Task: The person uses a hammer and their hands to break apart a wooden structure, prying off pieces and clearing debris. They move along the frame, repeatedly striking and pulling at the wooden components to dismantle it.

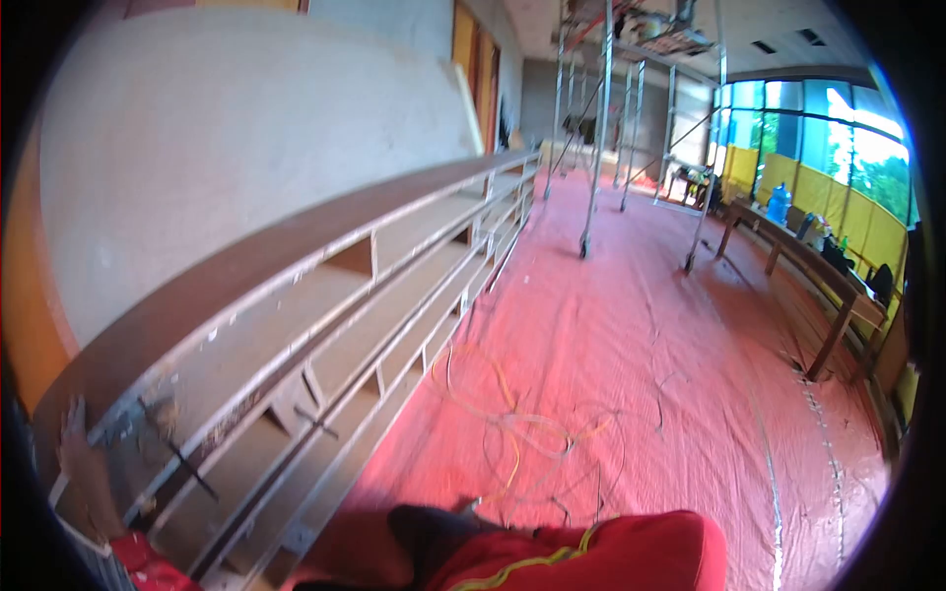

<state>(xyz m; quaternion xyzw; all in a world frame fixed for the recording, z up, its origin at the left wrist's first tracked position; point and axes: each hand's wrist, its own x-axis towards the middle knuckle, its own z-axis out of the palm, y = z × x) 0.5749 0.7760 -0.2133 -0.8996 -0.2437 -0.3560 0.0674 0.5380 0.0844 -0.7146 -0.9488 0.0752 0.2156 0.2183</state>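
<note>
One left hand [77, 448] at far left, grip open, fingers extended, nothing visibly held, at the top of the brown shelf unit [296, 225] along the wall. Best placed flat, with light, even pressure, clear of rough edges. Rightward, looped cables [537, 422] on red sheeting [690, 394]. Right hand out of view, grip indeterminable.

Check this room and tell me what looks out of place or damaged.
Loose cords lie tangled in loops on the red floor covering, where feet could catch. The covering is wrinkled rather than flat. The long shelving unit has patchy, rough-looking front edges, perhaps unfinished.
</note>
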